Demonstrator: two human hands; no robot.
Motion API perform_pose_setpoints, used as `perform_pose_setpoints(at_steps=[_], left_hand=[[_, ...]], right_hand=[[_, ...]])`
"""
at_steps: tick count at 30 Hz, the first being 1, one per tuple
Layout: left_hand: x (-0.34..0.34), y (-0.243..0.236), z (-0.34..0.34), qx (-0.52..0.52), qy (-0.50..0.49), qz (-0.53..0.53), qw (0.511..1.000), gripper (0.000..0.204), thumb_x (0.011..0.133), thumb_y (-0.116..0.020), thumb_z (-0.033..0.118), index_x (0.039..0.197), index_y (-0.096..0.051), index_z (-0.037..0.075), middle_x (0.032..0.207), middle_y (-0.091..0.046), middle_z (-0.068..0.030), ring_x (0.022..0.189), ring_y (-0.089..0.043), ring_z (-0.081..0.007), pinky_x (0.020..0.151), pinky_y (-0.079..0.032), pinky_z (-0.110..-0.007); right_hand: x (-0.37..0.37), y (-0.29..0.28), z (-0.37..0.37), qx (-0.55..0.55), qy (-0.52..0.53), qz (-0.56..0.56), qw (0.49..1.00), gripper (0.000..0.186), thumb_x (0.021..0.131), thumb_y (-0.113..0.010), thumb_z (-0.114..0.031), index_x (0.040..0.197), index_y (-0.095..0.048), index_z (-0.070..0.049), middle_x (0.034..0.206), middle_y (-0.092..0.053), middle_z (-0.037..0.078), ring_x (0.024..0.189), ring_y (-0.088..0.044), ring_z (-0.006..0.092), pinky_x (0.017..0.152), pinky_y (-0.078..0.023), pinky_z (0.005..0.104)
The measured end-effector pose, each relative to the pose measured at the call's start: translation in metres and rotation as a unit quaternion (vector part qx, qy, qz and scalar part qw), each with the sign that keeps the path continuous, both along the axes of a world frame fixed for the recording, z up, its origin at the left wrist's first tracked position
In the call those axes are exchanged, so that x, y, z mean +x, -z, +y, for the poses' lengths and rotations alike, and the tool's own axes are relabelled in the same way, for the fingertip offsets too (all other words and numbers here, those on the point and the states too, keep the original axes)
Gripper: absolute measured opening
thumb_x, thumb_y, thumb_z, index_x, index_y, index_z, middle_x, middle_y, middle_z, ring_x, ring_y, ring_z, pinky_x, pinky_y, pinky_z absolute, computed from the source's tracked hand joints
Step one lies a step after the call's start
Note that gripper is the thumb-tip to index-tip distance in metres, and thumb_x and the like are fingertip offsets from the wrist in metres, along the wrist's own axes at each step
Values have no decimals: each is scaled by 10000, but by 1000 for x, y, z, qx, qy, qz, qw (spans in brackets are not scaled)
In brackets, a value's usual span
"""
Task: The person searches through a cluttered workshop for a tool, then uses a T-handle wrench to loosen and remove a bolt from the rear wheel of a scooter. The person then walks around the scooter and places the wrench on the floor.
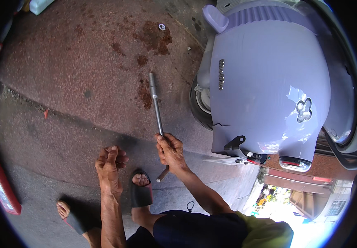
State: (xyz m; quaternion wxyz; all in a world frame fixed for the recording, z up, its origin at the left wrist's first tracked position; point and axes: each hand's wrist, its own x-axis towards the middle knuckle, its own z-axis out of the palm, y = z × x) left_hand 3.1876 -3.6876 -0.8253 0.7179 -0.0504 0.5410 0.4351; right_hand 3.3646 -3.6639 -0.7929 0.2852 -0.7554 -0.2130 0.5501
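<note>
My right hand (169, 152) grips a long metal socket wrench (157, 111), which points away from me with its thick socket end (152, 84) over the stained pavement and its short bent end below my fist. My left hand (111, 163) is to the left of it, fingers loosely curled and apart, with nothing visible in them. To the right stands a lilac scooter (265, 78) with a metal badge, a cracked lower edge and a black bracket (235, 142) near that edge.
The reddish speckled pavement (63, 62) has dark rusty stains and a small ring (161, 27). A red plastic container (3, 182) lies at the left rim. My sandalled feet (141, 188) are below my hands. A bright street opening (294, 198) shows at lower right.
</note>
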Motion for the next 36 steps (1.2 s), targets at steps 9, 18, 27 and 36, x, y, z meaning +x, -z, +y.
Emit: perform_pose_setpoints(at_steps=[9,18,27,36], left_hand=[[8,5,-5,-21,-19,-68,997,214,844,-594,263,863,-590,50,733,-599,-37,616,-559,-103,555,-420,-223],[0,9,1,-31,-48,-62,996,195,852,-583,249,875,-596,56,737,-606,-37,601,-561,-101,543,-429,-218],[9,3,6,-15,-42,-64,997,179,849,-585,240,828,-582,62,712,-596,-41,587,-554,-104,535,-426,-223],[43,-8,37,87,39,-14,995,236,848,-592,293,823,-570,60,722,-577,-23,620,-540,-99,562,-413,-234]], right_hand=[[31,-34,-40,25,94,-137,986,185,911,-488,-224,953,-543,-52,618,-423,-19,378,-294,31,322,-209,191],[32,-37,-30,24,122,-111,986,197,915,-467,-232,987,-509,-54,623,-396,-25,412,-280,36,343,-205,193],[39,-35,-50,-11,94,-145,985,236,904,-491,-281,951,-506,-50,578,-392,-23,380,-302,36,328,-207,194],[66,-35,-90,-44,-34,-254,966,264,921,-458,-245,919,-575,-9,529,-399,-24,385,-311,33,342,-230,198]])
